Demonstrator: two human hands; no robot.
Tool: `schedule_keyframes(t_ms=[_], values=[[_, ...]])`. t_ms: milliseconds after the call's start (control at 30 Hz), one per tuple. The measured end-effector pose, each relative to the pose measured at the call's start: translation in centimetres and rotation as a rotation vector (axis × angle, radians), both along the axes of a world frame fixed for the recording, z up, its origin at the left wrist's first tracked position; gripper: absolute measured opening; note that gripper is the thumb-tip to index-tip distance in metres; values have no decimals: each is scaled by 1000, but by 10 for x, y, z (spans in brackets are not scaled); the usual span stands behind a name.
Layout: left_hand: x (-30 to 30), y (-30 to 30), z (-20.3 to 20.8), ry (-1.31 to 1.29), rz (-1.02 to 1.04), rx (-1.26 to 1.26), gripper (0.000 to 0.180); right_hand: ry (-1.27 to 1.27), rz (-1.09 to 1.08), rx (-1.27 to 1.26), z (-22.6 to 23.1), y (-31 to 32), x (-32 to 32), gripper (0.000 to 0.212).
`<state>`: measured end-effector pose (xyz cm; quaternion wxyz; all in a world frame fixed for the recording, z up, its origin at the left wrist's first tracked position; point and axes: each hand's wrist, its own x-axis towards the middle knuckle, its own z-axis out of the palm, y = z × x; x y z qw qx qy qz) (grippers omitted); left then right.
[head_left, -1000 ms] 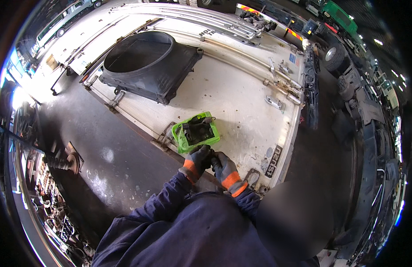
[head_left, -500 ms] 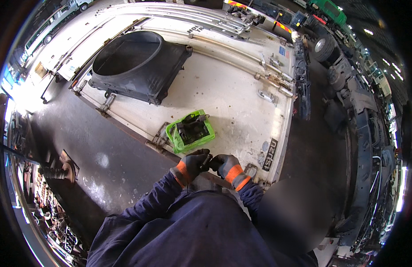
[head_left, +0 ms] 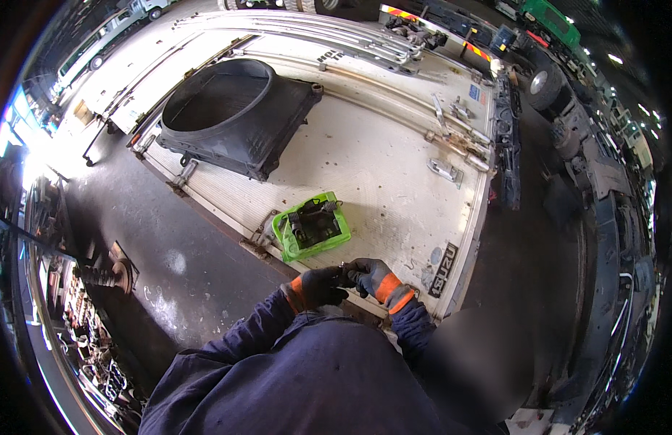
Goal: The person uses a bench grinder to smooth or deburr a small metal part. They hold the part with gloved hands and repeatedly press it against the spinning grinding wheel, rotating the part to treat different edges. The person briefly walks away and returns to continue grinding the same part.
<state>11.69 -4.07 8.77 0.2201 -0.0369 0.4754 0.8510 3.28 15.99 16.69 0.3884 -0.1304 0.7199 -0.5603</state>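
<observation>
In front of my body, at the near edge of a white panel (head_left: 365,159), my two gloved hands meet. My left hand (head_left: 318,287), in a dark glove with an orange cuff, is closed on a small metal part (head_left: 342,270), mostly hidden by the fingers. My right hand (head_left: 370,277), gloved alike, has its fingers curled against the same part from the other side. The part's exact kind cannot be made out. Just beyond my hands sits a bright green plastic tray (head_left: 301,252) on the panel, with dark metal parts (head_left: 314,226) and coil springs in it.
A large black fan shroud (head_left: 281,119) lies on the panel at the far left. Metal latches (head_left: 444,171) and long rods (head_left: 299,27) are on it too. A rusty coil-shaped part (head_left: 118,277) stands at left; truck chassis parts (head_left: 604,217) line the right.
The view has shifted slightly, so the scene sits a little lower and to the right. My hands have turned the small part, and my fingers now cover more of it.
</observation>
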Motion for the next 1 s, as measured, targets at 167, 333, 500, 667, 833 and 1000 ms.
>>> schedule_keyframes(t_ms=[167, 333, 500, 667, 833, 1000], values=[[18, -22, -62, -316, 401, -585, 46, 493, 15, 318, -98, -22, -50, 18], [73, -111, -51, -506, 596, -570, 43, 268, -68, 447, -252, -88, -107, 12], [122, -213, -87, -633, 468, -557, 37, 225, -111, 397, -369, -139, -126, 13], [145, -339, -198, 318, -430, -1557, 36, 291, -267, 465, -356, -155, -97, 23], [37, -343, -161, -46, -230, -1381, 39, -131, -589, 213, -283, -93, -53, 33], [-139, -216, -36, 106, -429, -1280, 36, 250, -693, 507, -340, 93, 95, 28]])
